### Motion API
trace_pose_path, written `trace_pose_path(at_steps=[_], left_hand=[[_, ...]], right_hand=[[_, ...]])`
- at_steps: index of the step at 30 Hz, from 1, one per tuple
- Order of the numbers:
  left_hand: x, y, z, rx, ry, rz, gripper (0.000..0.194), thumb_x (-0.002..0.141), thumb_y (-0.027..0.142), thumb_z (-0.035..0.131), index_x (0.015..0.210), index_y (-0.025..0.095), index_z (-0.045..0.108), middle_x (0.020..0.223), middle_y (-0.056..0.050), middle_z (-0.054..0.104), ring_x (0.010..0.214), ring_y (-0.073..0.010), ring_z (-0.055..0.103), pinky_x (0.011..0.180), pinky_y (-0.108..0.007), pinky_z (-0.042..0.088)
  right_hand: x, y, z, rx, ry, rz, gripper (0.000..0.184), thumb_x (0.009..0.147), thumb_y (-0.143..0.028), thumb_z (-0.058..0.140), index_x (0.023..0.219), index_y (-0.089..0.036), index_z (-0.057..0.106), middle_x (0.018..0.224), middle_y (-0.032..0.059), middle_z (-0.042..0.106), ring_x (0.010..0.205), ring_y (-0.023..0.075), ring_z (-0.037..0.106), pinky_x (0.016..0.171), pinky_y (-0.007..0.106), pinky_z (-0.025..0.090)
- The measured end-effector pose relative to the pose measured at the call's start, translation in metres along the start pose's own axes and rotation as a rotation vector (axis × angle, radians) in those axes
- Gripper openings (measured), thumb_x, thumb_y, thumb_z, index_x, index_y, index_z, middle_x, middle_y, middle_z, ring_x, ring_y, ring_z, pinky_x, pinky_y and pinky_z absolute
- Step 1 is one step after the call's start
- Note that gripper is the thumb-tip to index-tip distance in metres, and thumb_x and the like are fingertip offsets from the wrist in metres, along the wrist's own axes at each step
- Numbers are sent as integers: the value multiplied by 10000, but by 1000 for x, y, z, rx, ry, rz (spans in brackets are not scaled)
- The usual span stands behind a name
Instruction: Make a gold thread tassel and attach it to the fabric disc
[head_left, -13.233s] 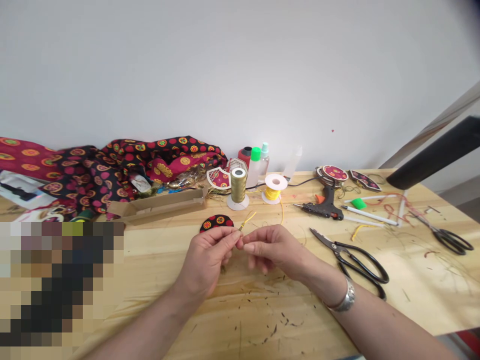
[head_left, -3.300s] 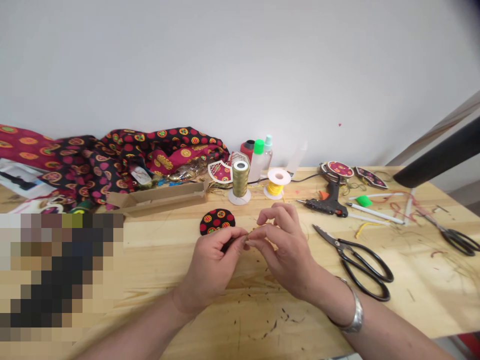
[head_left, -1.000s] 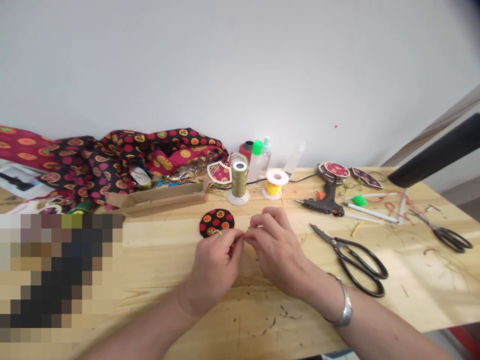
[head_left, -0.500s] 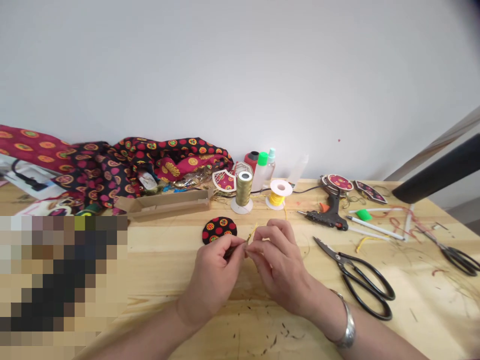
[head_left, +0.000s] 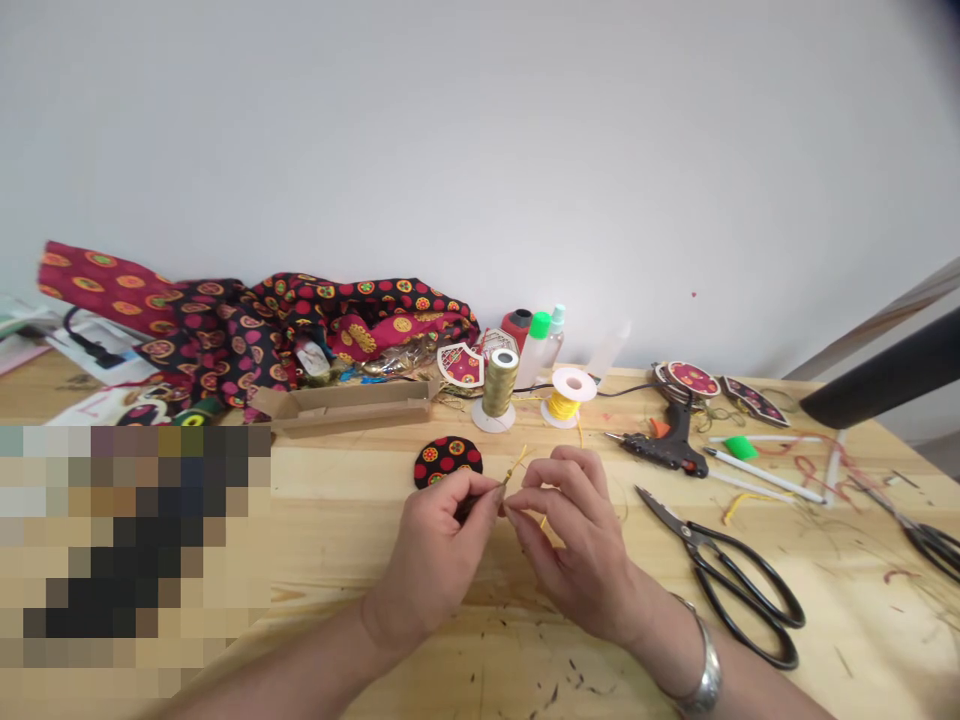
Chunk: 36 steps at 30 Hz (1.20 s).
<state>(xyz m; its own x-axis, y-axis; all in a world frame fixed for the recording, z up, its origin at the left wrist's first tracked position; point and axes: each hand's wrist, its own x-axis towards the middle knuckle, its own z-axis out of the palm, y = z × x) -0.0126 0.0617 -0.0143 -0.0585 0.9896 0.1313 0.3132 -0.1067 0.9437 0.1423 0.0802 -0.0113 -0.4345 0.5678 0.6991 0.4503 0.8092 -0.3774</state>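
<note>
My left hand (head_left: 439,545) and my right hand (head_left: 577,545) meet over the wooden table (head_left: 337,520), fingertips pinched together on a short piece of yellow-gold cord (head_left: 516,467). One end of the cord sticks up between the thumbs. A small dark thing shows under my left thumb; I cannot make it out. Just beyond my left hand lies a round black fabric disc with red and yellow dots (head_left: 448,459). A metal bangle sits on my right wrist.
Black scissors (head_left: 724,575) lie right of my hands, a black glue gun (head_left: 667,450) behind them. A gold thread spool (head_left: 498,385), a yellow cord reel (head_left: 568,395), bottles, a cardboard box (head_left: 349,408) and patterned cloth (head_left: 262,325) line the back. A second pair of scissors (head_left: 934,540) lies far right.
Both hands stay pinched on the cord, working it with small finger moves. The view has shifted left and tilted up slightly, so the table's things sit lower and further right.
</note>
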Motion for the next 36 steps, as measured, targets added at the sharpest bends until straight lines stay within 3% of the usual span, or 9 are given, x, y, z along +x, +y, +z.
trace_pose_path(at_steps=[8,13,16,21,25,28,31,36], left_hand=[[3,0,-2,-46,3,-55,145,812,268,572,734,173,648,679,4,678,648,-132,603,631,-215,481],[3,-1,-2,-35,13,-57,145,812,264,563,729,181,648,678,8,672,650,-127,595,636,-215,476],[3,-1,-2,-36,14,-51,142,807,271,573,732,182,654,677,6,671,645,-128,594,629,-219,477],[3,0,-2,-43,17,-54,159,803,290,583,711,180,653,654,2,668,623,-132,593,605,-223,482],[3,0,-2,-103,12,-69,139,788,286,588,739,177,659,669,-1,677,633,-133,603,613,-220,490],[3,0,-2,-99,21,-61,143,785,284,584,717,179,652,645,7,661,622,-128,589,609,-215,487],[4,1,-3,-46,30,-45,164,789,286,582,673,182,634,604,18,625,593,-121,562,572,-205,470],[4,2,-4,-32,41,-33,160,794,269,581,678,182,648,606,17,632,586,-122,570,544,-193,469]], right_hand=[[1,-8,-5,20,-36,-57,210,794,-5,547,923,-169,529,885,61,538,870,190,471,836,401,418],[1,-6,-6,76,24,22,205,767,-26,561,914,-163,519,913,72,516,883,201,463,806,398,432],[2,-5,-6,76,22,60,272,764,-21,536,990,-171,518,945,83,530,893,210,475,774,387,449],[3,-4,-7,86,-86,54,454,724,3,454,1153,-145,472,995,113,548,895,224,497,736,381,463],[3,-2,-6,-67,-172,-36,332,773,-12,467,1065,-154,537,948,95,588,846,213,505,710,366,441],[1,-2,-4,-99,-120,-54,225,813,-21,465,973,-156,549,901,87,605,798,193,516,692,343,440],[-2,-2,-2,38,-44,100,241,819,-35,433,1008,-147,532,916,97,608,819,185,547,710,326,464],[1,-4,0,467,-118,685,176,900,-253,450,882,-169,604,776,32,641,613,117,540,569,242,454]])
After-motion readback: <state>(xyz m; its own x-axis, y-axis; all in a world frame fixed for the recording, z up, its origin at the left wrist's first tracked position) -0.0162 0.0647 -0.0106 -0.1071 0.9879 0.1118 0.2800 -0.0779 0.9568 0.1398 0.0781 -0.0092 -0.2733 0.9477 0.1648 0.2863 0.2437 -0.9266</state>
